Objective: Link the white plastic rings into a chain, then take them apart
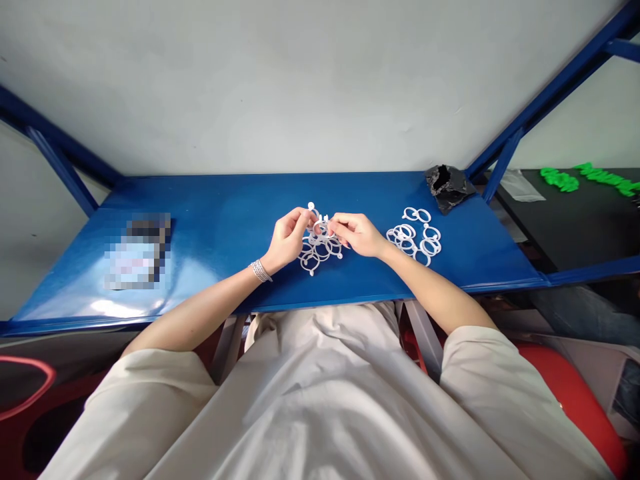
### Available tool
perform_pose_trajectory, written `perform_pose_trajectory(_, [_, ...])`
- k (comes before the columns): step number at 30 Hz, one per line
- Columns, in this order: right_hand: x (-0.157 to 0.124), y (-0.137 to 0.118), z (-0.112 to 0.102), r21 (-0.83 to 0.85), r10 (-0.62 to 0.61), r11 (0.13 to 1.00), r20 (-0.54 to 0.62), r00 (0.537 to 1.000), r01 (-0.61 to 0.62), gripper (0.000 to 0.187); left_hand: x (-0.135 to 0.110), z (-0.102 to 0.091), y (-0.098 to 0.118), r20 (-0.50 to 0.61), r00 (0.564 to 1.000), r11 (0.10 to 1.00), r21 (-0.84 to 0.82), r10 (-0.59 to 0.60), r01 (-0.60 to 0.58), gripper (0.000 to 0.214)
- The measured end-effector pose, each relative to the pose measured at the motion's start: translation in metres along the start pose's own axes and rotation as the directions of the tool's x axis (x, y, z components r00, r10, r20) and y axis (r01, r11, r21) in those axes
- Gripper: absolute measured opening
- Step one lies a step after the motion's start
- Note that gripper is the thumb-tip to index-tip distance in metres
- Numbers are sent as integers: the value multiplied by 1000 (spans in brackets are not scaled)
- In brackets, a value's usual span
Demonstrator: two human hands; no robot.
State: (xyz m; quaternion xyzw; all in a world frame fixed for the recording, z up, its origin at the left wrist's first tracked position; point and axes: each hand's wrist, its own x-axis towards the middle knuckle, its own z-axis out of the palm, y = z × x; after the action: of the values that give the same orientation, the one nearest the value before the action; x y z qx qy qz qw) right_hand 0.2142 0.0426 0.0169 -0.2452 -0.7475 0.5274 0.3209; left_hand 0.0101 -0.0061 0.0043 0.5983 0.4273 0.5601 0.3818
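Over the blue table, my left hand [286, 239] pinches a white plastic ring [311, 206] with a small round tab, which rises above the fingertips. Close beside it, my right hand [364, 235] has thumb and fingers closed on another white ring [321, 225] between the two hands. How these rings touch each other is too small to tell. Just below the fingers lies a heap of white rings [311, 262], partly hidden by my hands. A second loose group of white rings [431, 248] rests to the right, beyond my right wrist.
A crumpled black plastic bag [447, 189] stands at the table's back right corner. On the left lies a blurred-out item [137, 253]. Blue frame bars [505, 160] rise at both sides. Bright green pieces [559, 179] lie on a dark surface at right.
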Motion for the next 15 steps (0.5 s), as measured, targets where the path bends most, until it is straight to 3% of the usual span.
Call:
perform_pose_trajectory(3, [1,4,2,169,106,979,77,991,-118,57,-1,1,3,-11,1000,999,53,1,0,57])
perform_pose_trajectory(8, [2,2,2,414,150,885,183,972,-215,56,-2,-1,5,13,1000,994,104,14,-15,57])
perform_pose_trajectory(15, [3,0,-2,418,196,862,244,950,-286,50,-6,-7,9,175,984,986,155,36,-64,55])
